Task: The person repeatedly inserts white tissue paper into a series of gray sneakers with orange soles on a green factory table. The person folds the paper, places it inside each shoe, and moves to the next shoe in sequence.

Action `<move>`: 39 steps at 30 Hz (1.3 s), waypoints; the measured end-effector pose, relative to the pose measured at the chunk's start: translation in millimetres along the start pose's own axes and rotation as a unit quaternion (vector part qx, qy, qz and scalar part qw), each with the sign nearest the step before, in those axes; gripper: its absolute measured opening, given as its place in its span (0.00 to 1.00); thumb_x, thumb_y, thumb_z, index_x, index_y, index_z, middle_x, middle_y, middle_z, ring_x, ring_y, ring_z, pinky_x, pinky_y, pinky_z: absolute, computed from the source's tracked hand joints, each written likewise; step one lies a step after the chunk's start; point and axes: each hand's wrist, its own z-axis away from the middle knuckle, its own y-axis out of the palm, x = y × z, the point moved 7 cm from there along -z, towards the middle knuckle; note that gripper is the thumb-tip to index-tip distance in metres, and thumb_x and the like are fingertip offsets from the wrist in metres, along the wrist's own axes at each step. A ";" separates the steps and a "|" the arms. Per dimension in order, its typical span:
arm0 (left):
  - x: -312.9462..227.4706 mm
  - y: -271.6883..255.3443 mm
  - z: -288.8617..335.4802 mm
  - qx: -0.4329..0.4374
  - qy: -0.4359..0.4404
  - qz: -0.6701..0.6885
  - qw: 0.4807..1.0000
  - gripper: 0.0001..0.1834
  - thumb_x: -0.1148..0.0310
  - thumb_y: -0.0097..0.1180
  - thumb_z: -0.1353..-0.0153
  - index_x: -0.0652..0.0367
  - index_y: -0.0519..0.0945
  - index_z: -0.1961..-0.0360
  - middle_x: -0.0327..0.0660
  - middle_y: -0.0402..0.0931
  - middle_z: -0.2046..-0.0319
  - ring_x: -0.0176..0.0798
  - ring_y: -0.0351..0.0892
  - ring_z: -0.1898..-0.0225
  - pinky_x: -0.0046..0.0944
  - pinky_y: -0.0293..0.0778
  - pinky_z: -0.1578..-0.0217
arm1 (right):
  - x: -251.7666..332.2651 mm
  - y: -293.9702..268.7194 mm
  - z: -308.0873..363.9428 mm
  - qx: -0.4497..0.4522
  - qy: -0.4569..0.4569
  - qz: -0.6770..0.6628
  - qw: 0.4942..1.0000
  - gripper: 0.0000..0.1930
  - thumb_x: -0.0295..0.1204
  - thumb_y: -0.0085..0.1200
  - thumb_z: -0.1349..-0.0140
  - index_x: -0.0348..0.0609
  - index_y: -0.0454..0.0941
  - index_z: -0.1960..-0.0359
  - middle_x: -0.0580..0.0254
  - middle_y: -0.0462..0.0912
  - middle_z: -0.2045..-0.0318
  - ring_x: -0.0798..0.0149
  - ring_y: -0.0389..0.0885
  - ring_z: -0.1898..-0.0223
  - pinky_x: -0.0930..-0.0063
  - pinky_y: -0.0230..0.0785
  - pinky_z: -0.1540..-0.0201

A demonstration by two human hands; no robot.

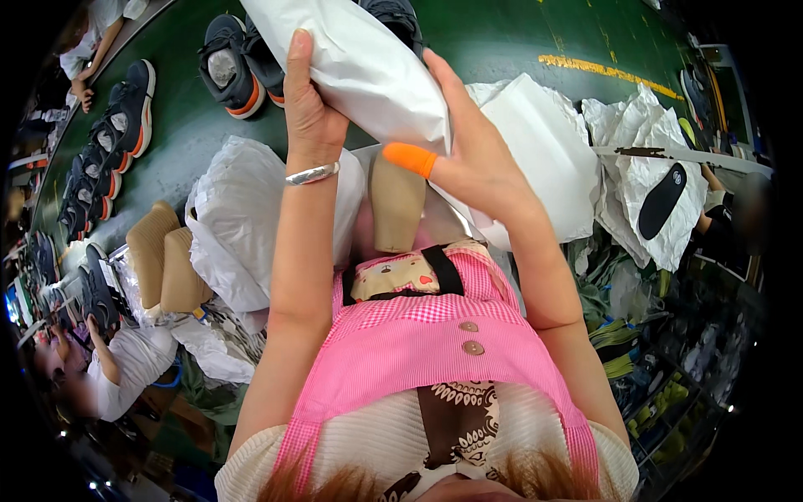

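A long piece of white paper (360, 71), folded or rolled lengthwise, is held up between my two hands over the green work surface. My left hand (314, 113) grips its left side, thumb up along the edge and fingers hidden behind. On the right edge lies the index finger of my right hand (481, 155). Its thumb wears an orange finger cot and the other fingers are out of sight. Whether the paper wraps anything cannot be seen. Beyond it are a dark grey sneaker (230, 71) with an orange heel and another dark shoe (397, 21), partly covered.
More sneakers (109, 138) line the left edge. White sheets (539, 142) lie at right, beside crumpled paper (619, 125) bearing a black insole (661, 201). White wrapping (238, 217) and tan ribbed pieces (150, 259) sit left; another tan piece (395, 205) is before me. Other people work nearby.
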 end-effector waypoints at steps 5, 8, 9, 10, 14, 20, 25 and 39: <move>-3.0 1.3 -1.1 -0.055 0.033 -0.026 0.998 0.27 0.57 0.57 0.41 0.58 0.68 0.43 0.42 0.72 0.47 0.44 0.70 0.45 0.47 0.68 0.43 | -7.6 -6.7 -1.3 -0.028 -0.051 0.105 0.993 0.35 0.30 0.61 0.46 0.43 0.59 0.37 0.46 0.75 0.52 0.47 0.76 0.54 0.63 0.71 0.55; -4.6 -5.7 -2.0 -0.109 -0.004 0.037 0.993 0.28 0.56 0.56 0.41 0.57 0.67 0.43 0.44 0.71 0.47 0.48 0.70 0.45 0.52 0.67 0.43 | -1.4 -23.3 -11.5 -0.035 -0.088 0.135 0.986 0.29 0.27 0.59 0.46 0.47 0.66 0.40 0.49 0.77 0.54 0.51 0.77 0.56 0.65 0.72 0.57; -5.5 -9.0 -2.2 -0.128 -0.024 0.066 0.989 0.28 0.55 0.55 0.41 0.56 0.67 0.42 0.44 0.71 0.47 0.49 0.70 0.44 0.54 0.67 0.43 | -0.7 -29.5 -13.0 -0.039 -0.090 0.146 0.984 0.27 0.26 0.59 0.45 0.49 0.69 0.41 0.49 0.77 0.53 0.53 0.78 0.55 0.67 0.72 0.56; -7.1 -11.7 -5.4 -0.136 -0.031 0.070 0.988 0.29 0.53 0.54 0.40 0.56 0.67 0.42 0.44 0.71 0.46 0.49 0.69 0.44 0.55 0.67 0.44 | 0.1 -32.9 -14.3 -0.041 -0.090 0.158 0.982 0.25 0.25 0.58 0.44 0.51 0.71 0.43 0.49 0.77 0.53 0.54 0.78 0.55 0.68 0.72 0.56; -5.8 -7.3 -10.2 -0.184 -0.080 0.111 0.973 0.30 0.48 0.52 0.40 0.54 0.66 0.42 0.44 0.69 0.45 0.50 0.68 0.43 0.57 0.66 0.45 | 5.5 -39.9 -16.9 -0.233 -0.323 0.175 0.900 0.25 0.18 0.59 0.56 0.46 0.78 0.51 0.61 0.79 0.59 0.58 0.77 0.64 0.71 0.72 0.64; -6.9 -0.5 -9.3 -0.177 -0.027 0.148 0.973 0.29 0.47 0.52 0.40 0.51 0.67 0.42 0.41 0.68 0.44 0.46 0.68 0.43 0.53 0.65 0.43 | -4.6 -12.8 -13.3 -0.254 -0.206 0.135 0.935 0.26 0.14 0.53 0.54 0.42 0.76 0.49 0.56 0.76 0.54 0.54 0.76 0.57 0.70 0.72 0.56; -37.8 16.5 -1.6 -0.084 0.119 0.037 0.989 0.31 0.47 0.54 0.42 0.51 0.68 0.43 0.40 0.69 0.45 0.45 0.69 0.44 0.52 0.66 0.43 | -20.7 -2.0 -16.1 -0.126 -0.069 -0.214 0.966 0.23 0.16 0.46 0.43 0.36 0.66 0.43 0.50 0.73 0.49 0.56 0.75 0.48 0.73 0.71 0.51; -63.1 31.2 9.2 -0.041 0.208 -0.051 0.976 0.32 0.46 0.53 0.43 0.52 0.68 0.42 0.38 0.71 0.46 0.42 0.70 0.45 0.48 0.68 0.45 | -47.0 6.3 -26.9 -0.001 0.099 -0.253 0.962 0.16 0.31 0.59 0.41 0.35 0.74 0.55 0.58 0.75 0.56 0.71 0.78 0.60 0.79 0.70 0.55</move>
